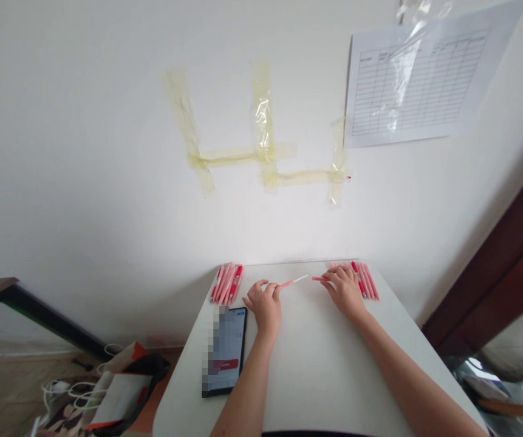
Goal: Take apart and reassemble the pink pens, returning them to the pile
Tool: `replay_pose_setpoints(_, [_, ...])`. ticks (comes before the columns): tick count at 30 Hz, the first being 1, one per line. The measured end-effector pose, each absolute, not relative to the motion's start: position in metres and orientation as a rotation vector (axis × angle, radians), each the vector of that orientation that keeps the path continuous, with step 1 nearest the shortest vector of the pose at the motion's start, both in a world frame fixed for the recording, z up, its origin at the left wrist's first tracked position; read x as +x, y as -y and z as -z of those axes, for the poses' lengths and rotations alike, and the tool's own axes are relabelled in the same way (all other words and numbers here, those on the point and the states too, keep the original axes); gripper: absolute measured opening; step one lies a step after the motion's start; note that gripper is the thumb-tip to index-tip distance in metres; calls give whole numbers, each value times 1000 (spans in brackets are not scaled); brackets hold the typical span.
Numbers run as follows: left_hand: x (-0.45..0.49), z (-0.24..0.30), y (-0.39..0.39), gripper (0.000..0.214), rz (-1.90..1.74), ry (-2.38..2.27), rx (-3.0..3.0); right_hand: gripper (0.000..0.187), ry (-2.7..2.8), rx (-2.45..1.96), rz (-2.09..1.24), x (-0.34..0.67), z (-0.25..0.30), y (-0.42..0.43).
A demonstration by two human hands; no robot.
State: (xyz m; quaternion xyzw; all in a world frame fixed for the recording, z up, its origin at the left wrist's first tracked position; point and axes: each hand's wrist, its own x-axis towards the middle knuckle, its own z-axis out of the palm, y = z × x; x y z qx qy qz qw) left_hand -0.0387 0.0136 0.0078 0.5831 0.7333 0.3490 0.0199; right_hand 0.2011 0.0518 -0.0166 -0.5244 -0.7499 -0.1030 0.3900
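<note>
My left hand (pixel 265 304) pinches a slim pink pen (pixel 287 284), whose thin white end points right and slightly up. My right hand (pixel 347 292) grips a short pink piece (pixel 317 278) that looks like a pen cap; its far end is hidden by the fingers. A small gap separates the pen's white end from this piece. Beside and partly behind my right hand lies a row of pink and red pens (pixel 367 280). Left of my left hand sits another bunch of pink and red pens (pixel 227 284).
A phone (pixel 229 352) with a lit screen lies on the white table (pixel 320 376), next to my left forearm. The table meets a white wall holding yellowed tape (pixel 265 115) and a printed sheet (pixel 420 85). Bags (pixel 122 388) stand on the floor at left.
</note>
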Motion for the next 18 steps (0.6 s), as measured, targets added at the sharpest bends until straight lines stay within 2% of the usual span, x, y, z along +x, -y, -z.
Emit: replay_pose_setpoints(18, [-38,-9,-11,21,-903,-2463,1831,22,1895,-1320,313,200,20,-53])
